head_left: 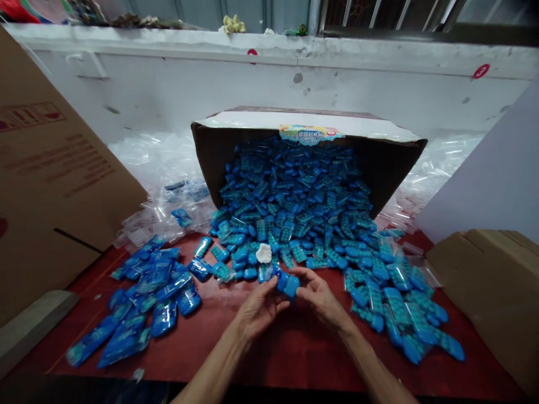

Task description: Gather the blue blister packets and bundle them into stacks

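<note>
Above the red table, both hands hold a small blue plastic case [290,285]. My left hand [261,307] is closed around its left side, with the thumb on top. My right hand [320,296] pinches its right edge between thumb and fingers. Just beyond the hands lies a white crumpled lump [264,253]. Behind it, a heap of similar blue cases with teal pellets showing through clear parts [295,213] spills from a tipped cardboard box [391,168]. To the left of my left hand lies a pile of cases in shiny blue wrappers [155,280].
More blue cases [396,308] are spread at the right. Clear plastic pieces [155,163] are heaped behind at both sides. A large carton [54,168] stands left, a smaller brown box [488,297] right. A white wall [168,84] closes off the back.
</note>
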Available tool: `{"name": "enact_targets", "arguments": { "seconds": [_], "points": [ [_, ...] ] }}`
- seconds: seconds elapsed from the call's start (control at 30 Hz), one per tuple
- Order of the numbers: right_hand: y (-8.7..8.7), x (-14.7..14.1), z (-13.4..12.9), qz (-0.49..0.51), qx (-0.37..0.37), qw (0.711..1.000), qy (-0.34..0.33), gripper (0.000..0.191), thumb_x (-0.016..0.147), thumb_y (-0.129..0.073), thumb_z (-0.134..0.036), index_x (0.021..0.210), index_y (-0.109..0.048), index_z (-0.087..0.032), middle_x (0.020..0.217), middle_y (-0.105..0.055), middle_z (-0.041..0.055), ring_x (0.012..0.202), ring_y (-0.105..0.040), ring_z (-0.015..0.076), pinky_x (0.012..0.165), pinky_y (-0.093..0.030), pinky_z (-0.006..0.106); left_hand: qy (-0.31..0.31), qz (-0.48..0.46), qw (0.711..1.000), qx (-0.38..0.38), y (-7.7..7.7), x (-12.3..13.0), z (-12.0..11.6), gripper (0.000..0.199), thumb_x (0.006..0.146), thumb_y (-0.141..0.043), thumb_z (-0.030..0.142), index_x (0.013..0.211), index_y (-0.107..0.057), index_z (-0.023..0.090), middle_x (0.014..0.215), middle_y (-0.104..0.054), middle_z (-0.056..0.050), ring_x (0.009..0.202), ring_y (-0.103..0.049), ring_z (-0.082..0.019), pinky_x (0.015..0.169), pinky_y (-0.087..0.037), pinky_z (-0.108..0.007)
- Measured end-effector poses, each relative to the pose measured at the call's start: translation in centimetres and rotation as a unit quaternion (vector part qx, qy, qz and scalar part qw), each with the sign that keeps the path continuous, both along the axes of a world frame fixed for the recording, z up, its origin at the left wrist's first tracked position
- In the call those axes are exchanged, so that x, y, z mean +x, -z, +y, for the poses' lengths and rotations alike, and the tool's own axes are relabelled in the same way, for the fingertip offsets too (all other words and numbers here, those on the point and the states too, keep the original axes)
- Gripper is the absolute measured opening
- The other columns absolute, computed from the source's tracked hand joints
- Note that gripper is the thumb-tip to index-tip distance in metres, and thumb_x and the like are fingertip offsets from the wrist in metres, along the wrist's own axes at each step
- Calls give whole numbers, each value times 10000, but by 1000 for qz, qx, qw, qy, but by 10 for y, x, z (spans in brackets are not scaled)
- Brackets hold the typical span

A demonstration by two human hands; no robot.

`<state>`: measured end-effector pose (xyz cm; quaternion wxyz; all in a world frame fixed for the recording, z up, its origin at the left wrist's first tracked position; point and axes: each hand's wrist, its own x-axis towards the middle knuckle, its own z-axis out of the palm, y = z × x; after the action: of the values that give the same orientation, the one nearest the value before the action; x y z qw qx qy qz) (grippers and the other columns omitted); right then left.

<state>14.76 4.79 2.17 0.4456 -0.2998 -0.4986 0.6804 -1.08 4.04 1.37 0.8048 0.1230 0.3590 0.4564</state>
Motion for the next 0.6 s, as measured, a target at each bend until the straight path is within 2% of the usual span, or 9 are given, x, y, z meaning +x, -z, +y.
{"name": "enact_targets", "arguments": {
  "seconds": [0.07,0.2,0.37,0.5,0.6],
  "points": [
    [3,2,4,37,-28,999,-24,405,665,-603,-161,1054,-508,-225,1027,-549,27,938,-498,156,826,-377,297,43,-14,999,21,1,-1,-1,213,748,-525,224,937,-562,133,833,-637,-59,669,-602,-143,565,-466,-246],
    [0,4,7,36,-37,995,-81,520,608,-655,-134,1085,-487,-259,926,-530,-4,782,-520,118,695,-415,248,111,-42,992,54,3,-6,-1,217,763,-492,234,916,-575,104,752,-634,-74,613,-588,-140,526,-443,-234],
    [-4,2,0,18,-40,991,-128,641,621,-650,-120,1182,-386,-286,980,-491,8,740,-548,116,704,-429,296,109,-45,989,84,-1,-4,1,178,750,-515,213,893,-580,131,722,-607,-44,618,-561,-126,517,-441,-234],
    [1,1,-4,23,-42,994,-99,676,633,-643,-146,1217,-337,-296,976,-495,9,732,-538,117,681,-442,295,115,-18,988,101,-4,1,-1,152,732,-549,223,834,-588,118,707,-596,-46,616,-555,-127,541,-453,-249],
    [5,1,-3,10,-43,995,-92,659,644,-637,-169,1223,-343,-281,996,-507,17,774,-513,120,672,-430,263,111,-5,990,81,-5,3,-4,155,731,-552,228,843,-585,127,725,-601,-45,643,-565,-135,581,-469,-274]
  ]
}}
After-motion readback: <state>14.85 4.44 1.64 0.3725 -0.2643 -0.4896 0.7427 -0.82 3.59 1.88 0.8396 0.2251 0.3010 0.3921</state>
